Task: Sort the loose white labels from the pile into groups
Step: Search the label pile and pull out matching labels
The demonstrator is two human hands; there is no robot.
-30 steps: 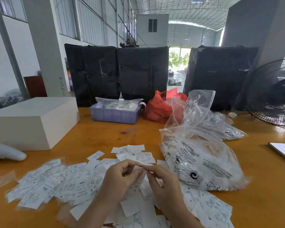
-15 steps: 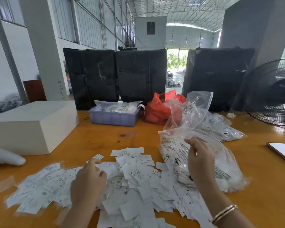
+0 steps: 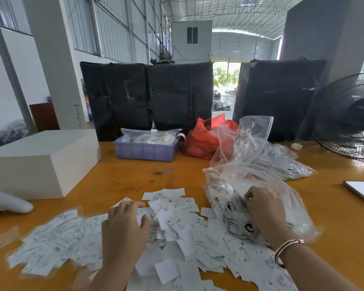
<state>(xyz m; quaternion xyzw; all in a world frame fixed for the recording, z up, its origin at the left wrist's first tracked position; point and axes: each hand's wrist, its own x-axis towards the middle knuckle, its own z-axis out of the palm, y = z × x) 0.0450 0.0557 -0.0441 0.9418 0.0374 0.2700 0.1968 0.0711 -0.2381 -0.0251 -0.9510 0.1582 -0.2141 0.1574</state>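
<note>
A wide pile of loose white labels (image 3: 183, 234) covers the near part of the wooden table (image 3: 135, 177). My left hand (image 3: 124, 225) lies palm down on the pile's left middle, fingers curled over some labels. My right hand (image 3: 263, 208), with a bracelet on the wrist, grips the side of a clear printed plastic bag (image 3: 267, 198) that lies at the pile's right edge. What the left fingers hold underneath is hidden.
A white box (image 3: 42, 162) and a white controller (image 3: 6, 203) sit on the left. At the back stand a lavender tray (image 3: 145, 149), a red bag (image 3: 204, 137) and more clear bags (image 3: 282, 158). A fan (image 3: 349, 116) and a phone (image 3: 361, 191) are at the right.
My hands, together over the pile a second ago, have parted. The left one went down onto the labels. The right one reached to the clear bag and now sits lower on its side.
</note>
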